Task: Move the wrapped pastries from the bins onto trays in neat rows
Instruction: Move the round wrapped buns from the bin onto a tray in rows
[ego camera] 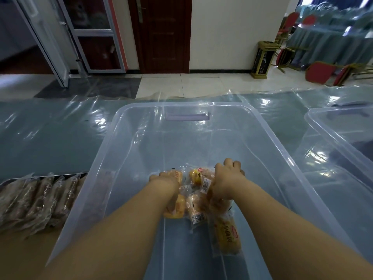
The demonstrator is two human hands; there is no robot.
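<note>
A large clear plastic bin point(129, 126) stands in front of me on the table. Several wrapped yellow pastries point(196, 176) lie on its floor near the front. My left hand point(165, 179) reaches down into the bin and closes on one wrapped pastry. My right hand point(228, 178) is beside it, fingers curled over another pastry with a barcode label. One more wrapped pastry point(227, 236) lies loose nearer to me. A metal tray point(8, 181) at the left holds a row of wrapped pastries point(40, 201) lying side by side.
A second clear bin point(343, 138) stands to the right. Glossy clear plastic sheeting point(50, 128) covers the blue-green table. Beyond the table are a tiled floor, a dark wooden door, a glass door and red chairs point(321, 72) at the far right.
</note>
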